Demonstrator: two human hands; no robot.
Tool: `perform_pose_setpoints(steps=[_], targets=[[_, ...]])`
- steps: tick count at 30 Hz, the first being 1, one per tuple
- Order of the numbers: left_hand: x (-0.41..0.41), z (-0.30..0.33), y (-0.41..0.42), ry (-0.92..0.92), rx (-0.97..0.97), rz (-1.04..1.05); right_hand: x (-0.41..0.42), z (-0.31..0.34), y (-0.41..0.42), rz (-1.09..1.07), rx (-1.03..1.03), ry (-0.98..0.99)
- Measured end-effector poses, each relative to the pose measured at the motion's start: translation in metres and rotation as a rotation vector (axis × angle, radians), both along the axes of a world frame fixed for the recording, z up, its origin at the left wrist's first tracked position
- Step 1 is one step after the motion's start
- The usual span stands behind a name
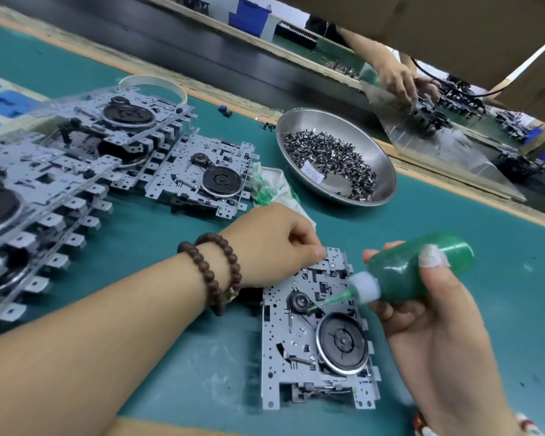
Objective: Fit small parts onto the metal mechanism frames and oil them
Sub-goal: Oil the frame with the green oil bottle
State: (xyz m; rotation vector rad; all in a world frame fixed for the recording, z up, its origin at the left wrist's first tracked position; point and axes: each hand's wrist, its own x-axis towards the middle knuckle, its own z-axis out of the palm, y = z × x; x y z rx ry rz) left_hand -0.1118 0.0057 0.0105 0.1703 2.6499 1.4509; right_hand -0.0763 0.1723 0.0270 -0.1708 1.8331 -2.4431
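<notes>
The right hand (434, 313), at the lower right of the frame, is wrapped around a green oil bottle (419, 269), thumb on its near side and fingers curled over the far side. The bottle lies nearly level, its long axis running from upper right down to lower left, so that the white cap and thin green nozzle (331, 299) point left and slightly down. The nozzle tip sits at, or just beside, the small round pulley (301, 301) on the metal mechanism frame (315, 341) lying flat on the green mat (177, 366) at lower centre; whether it touches cannot be told. The right hand is thus to the right of the oiling spot, and any small aiming correction would have to come along the nozzle's own line, to my judgement. The left hand (271, 243) comes in from the lower left, wearing a bead bracelet (214, 272) at the wrist, fingers curled with the thumb and fingertips pressing on the frame's upper-left corner, apparently steadying it. Below the pulley sits the large black flywheel (342, 341). Farther out, above the left hand, lies a green-stained rag (271, 184), then a steel bowl of small parts (334, 158) at upper centre, and stacked frames (76, 158) fill the left side.
</notes>
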Motion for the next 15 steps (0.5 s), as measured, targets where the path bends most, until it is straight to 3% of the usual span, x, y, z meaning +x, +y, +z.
perform_pose_setpoints(steps=[10,15], targets=[[-0.0033,-0.0033,-0.0016,0.005,0.016,-0.034,0.0027,-0.0054,-0.0014,0.050,0.176,0.066],[-0.0032,-0.0038,-0.0017,0.011,0.023,-0.022,0.0023,-0.0069,-0.0011,0.047,0.169,0.090]])
